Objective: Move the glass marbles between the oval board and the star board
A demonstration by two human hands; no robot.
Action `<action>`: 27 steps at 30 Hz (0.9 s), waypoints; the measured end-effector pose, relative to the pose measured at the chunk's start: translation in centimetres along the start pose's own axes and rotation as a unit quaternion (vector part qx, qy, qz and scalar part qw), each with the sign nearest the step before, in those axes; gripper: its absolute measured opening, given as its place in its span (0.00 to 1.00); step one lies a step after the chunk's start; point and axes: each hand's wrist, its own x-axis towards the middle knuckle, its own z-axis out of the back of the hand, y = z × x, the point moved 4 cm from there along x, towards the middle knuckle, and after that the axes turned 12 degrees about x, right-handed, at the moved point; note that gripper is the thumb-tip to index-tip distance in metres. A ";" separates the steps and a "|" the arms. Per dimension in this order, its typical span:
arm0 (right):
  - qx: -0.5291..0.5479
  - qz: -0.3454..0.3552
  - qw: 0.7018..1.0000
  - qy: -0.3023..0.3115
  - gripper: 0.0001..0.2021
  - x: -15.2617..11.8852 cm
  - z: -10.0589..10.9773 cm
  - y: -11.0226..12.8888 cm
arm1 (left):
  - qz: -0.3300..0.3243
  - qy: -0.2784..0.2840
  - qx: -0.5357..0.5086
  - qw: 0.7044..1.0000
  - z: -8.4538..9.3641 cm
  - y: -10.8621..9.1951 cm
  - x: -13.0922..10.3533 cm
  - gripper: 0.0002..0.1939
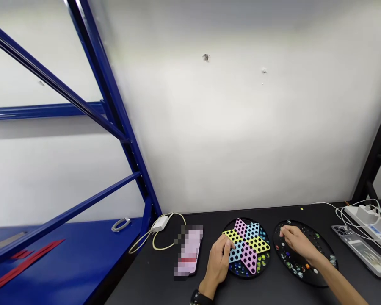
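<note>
A round Chinese checkers board (249,243) with a star of pink, blue and yellow points full of dark holes lies on the black table. Marbles show around the star, under its edge. My left hand (219,257) grips the board's left side, fingers curled, with a dark band on the wrist. To the right is a round black tray (320,277) with loose marbles of several colours, mostly along its rim. Over this tray's left part, my right hand (295,240) is closed in a pinch. Whatever is between its fingertips is too small to make out.
A pink phone (190,250), partly blurred, lies left of the board. Beside it are a white adapter (161,223) and cable. On the right are another phone (363,250) and a white power strip (370,224) with cables. A blue metal rack (120,110) stands at the left.
</note>
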 end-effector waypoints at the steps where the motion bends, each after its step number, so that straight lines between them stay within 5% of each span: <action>1: -0.099 0.031 0.995 0.005 0.15 0.0 -0.2 -0.4 | 0.000 0.000 0.000 1.000 0.0 0.0 0.0 0.28; 4: -0.357 0.087 0.929 0.041 0.06 -0.3 -1.3 -1.6 | -0.001 0.001 -0.001 1.000 0.0 0.0 0.0 0.28; 7: -0.414 0.094 0.902 0.073 0.03 -0.4 -2.1 -1.9 | 0.000 0.001 -0.002 1.000 0.0 0.1 0.0 0.29; 9: -0.327 0.086 0.938 0.075 0.07 0.0 -1.9 -1.0 | 0.002 0.001 -0.002 1.000 0.0 0.1 0.0 0.29; 12: -0.024 0.019 0.998 0.055 0.14 0.7 -0.3 0.9 | 0.002 0.005 -0.003 1.000 -0.1 0.2 -0.1 0.28; 15: 0.218 -0.018 0.976 0.006 0.17 0.9 1.9 2.1 | 0.000 0.008 -0.005 1.000 -0.1 0.1 -0.1 0.28; 17: 0.227 -0.014 0.973 -0.033 0.19 0.8 3.1 1.9 | -0.002 0.009 -0.007 1.000 -0.1 0.1 0.0 0.27; 21: -0.038 0.060 0.993 -0.090 0.24 0.0 4.6 0.1 | -0.003 0.009 -0.010 1.000 0.0 0.0 0.0 0.27; 27: -0.397 0.102 0.912 0.017 0.14 -4.2 4.4 -3.3 | 0.003 0.009 -0.009 1.000 0.0 0.1 -0.1 0.27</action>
